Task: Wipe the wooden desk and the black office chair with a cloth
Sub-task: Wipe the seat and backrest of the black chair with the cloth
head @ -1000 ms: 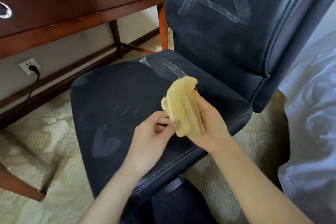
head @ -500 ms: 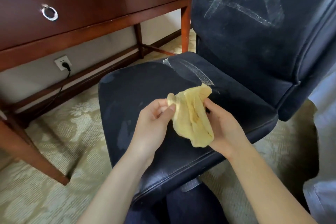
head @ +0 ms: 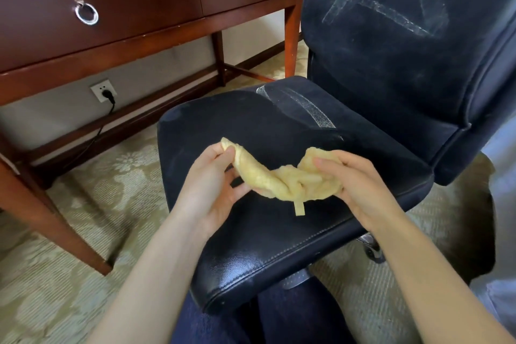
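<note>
A yellow cloth [head: 282, 179] is stretched between both hands just above the seat of the black office chair [head: 251, 126]. My left hand [head: 209, 184] pinches the cloth's left corner between thumb and fingers. My right hand [head: 360, 184] grips the bunched right end. A small tag hangs from the cloth's lower edge. The seat and backrest [head: 405, 36] carry pale streaks of dust. The dark wooden desk [head: 134, 8] with two ring-pull drawers stands behind, at the upper left.
A desk leg [head: 55, 220] slants down at the left on the patterned carpet [head: 92, 204]. A wall socket [head: 103, 91] with a black cable sits under the desk. White bedding [head: 502, 153] lies at the right edge. My legs are under the seat's front.
The hands have drawn apart, spreading the folded cloth out sideways between them. The view has shifted, bringing more of the desk into sight.
</note>
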`<state>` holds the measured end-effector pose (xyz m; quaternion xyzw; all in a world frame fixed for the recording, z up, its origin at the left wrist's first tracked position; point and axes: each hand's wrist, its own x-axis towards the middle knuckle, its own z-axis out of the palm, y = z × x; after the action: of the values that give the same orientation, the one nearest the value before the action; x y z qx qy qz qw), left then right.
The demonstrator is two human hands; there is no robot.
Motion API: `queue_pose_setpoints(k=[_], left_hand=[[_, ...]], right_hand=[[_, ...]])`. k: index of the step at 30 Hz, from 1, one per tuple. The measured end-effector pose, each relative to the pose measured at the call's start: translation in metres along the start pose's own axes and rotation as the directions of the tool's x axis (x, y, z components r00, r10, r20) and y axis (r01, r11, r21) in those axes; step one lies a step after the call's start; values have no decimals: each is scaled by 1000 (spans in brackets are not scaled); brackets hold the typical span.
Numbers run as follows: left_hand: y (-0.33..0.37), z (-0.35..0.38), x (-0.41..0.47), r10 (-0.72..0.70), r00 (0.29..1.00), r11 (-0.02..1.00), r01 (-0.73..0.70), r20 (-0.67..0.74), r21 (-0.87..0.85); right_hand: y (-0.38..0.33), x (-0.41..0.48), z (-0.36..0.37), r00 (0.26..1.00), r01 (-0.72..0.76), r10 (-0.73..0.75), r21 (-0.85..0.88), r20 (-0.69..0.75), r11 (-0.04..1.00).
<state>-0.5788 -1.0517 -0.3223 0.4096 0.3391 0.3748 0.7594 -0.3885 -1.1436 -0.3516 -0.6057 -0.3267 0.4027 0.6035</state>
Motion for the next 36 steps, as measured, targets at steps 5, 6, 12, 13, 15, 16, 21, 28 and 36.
queue_pose_setpoints(k=[5, 6, 12, 13, 15, 16, 21, 28, 36], left_hand=[[-10, 2, -4, -296, 953, 771, 195, -70, -606], [-12, 5, -6, -303, 950, 721, 174, -79, -670], [-31, 24, -18, -411, 911, 811, 348, -35, -470], [-35, 26, -20, -440, 898, 820, 396, -12, -414], [-41, 32, -22, -471, 882, 837, 453, 18, -308], [-44, 31, -22, -473, 881, 848, 460, 13, -263], [-52, 23, -22, -394, 918, 919, 395, 43, -7], [-52, 18, -25, -290, 949, 938, 257, 122, 232], [-53, 21, -26, -255, 956, 928, 199, 147, 314]], right_hand=[[-24, 15, -9, 995, -14, 15, 12, -94, 1000], [-33, 20, -10, 993, 2, -5, -24, -116, 1000], [-107, 45, -1, 860, 326, -497, -627, -114, 708], [-114, 49, 3, 850, 324, -523, -722, -60, 611], [-124, 58, 5, 860, 274, -509, -863, 23, 425], [-127, 63, 5, 874, 225, -483, -917, 41, 329], [-138, 68, -22, 894, -123, -446, -977, -33, -174], [-121, 67, -16, 970, -115, -241, -925, -26, -362], [-52, 61, -5, 947, 138, 295, -990, 128, -12]])
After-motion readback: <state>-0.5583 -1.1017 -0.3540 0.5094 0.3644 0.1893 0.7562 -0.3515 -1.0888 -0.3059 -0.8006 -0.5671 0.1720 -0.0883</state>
